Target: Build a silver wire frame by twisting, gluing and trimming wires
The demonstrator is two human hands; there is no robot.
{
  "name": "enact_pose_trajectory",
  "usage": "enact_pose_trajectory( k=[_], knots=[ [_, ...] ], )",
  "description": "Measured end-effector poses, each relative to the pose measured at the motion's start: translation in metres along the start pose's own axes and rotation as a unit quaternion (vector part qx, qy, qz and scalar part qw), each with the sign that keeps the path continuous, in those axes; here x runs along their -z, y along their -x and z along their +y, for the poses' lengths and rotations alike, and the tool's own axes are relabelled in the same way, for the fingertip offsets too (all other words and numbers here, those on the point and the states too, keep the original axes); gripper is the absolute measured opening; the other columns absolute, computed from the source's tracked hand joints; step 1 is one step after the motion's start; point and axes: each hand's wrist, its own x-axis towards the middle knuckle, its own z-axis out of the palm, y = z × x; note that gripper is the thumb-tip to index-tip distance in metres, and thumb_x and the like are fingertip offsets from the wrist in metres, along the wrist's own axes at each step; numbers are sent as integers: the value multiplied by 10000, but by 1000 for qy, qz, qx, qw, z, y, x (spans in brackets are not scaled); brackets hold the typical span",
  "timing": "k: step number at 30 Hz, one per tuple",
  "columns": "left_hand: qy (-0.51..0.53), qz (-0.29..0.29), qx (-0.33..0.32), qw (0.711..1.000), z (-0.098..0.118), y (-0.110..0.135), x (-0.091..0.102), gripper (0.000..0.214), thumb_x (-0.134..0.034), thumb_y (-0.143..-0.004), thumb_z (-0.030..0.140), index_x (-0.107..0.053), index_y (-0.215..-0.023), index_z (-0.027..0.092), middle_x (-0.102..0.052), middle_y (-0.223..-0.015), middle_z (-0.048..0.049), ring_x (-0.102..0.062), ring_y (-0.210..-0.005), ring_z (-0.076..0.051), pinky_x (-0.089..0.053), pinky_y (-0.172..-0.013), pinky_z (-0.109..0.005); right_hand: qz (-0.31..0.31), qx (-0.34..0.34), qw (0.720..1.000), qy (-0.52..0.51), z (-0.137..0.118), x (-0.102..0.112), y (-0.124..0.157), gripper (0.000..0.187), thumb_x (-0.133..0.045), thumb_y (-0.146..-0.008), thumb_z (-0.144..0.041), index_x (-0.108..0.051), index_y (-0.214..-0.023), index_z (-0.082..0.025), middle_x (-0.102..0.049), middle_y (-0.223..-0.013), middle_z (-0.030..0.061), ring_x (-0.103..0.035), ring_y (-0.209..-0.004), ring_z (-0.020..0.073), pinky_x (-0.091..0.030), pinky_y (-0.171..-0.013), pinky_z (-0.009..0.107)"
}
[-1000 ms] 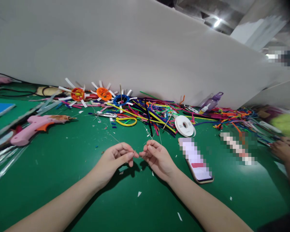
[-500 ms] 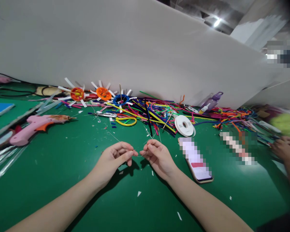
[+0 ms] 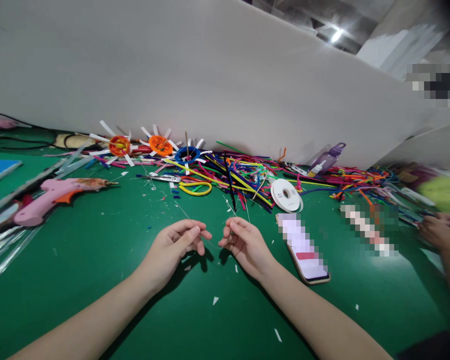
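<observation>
My left hand point(image 3: 182, 241) pinches a thin, clear thread point(image 3: 212, 246), thumb against fingers, above the green table. My right hand point(image 3: 243, 242) pinches the same thread a short way to the right. Between the two hands the thread sags in a shallow curve. Fine ends of it stick up past both hands, barely visible against the table. Beyond my right hand are the white ribbon spool point(image 3: 286, 196) and a heap of coloured pipe cleaners point(image 3: 243, 175). Scissors with yellow handles point(image 3: 195, 188) lie beyond my left hand.
A pink glue gun point(image 3: 56, 197) lies at left. Three small round pieces with white strips, one of them blue point(image 3: 187, 154), stand along the grey partition point(image 3: 172, 75). A phone point(image 3: 303, 247) lies right of my hands, a purple bottle point(image 3: 328, 157) behind. Another person's hand point(image 3: 435, 230) works at far right.
My hands have drawn slightly apart, and the thread between them shows a longer, lower sag. The other things on the table stay where they were.
</observation>
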Motion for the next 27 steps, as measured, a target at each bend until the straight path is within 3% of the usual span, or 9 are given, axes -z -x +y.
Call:
enact_pose_trajectory(
  k=[6,11,20,27],
  knots=[
    [8,-3,-5,1000,2,0,-1,201,-628,-805,346,-629,-873,157,-687,-749,-24,-578,-565,-78,-455,-556,-194,-5,12,1000,-9,0,0,1,239,-715,-738,-317,-602,-905,-188,-656,-682,-22,-655,-591,116,-506,-628,245],
    [21,-8,2,1000,3,0,-1,197,-647,-795,338,-629,-883,162,-680,-706,-6,-596,-556,-76,-470,-561,-183,17,48,998,-33,0,1,-1,175,-697,-756,-311,-622,-837,-175,-658,-727,-9,-643,-683,119,-510,-721,279],
    [85,32,1,996,3,-2,0,189,-688,-763,311,-635,-874,167,-702,-738,-11,-668,-675,-118,-535,-680,-215,-69,-10,998,-12,4,0,3,201,-739,-709,-225,-647,-873,-153,-696,-750,13,-681,-700,150,-519,-771,319],
    [95,22,8,995,0,-4,2,169,-671,-782,296,-635,-884,167,-717,-785,-25,-685,-721,-131,-550,-717,-224,-35,20,999,-27,2,-2,1,181,-744,-706,-235,-669,-852,-158,-693,-721,7,-675,-706,132,-522,-740,263]
  ],
)
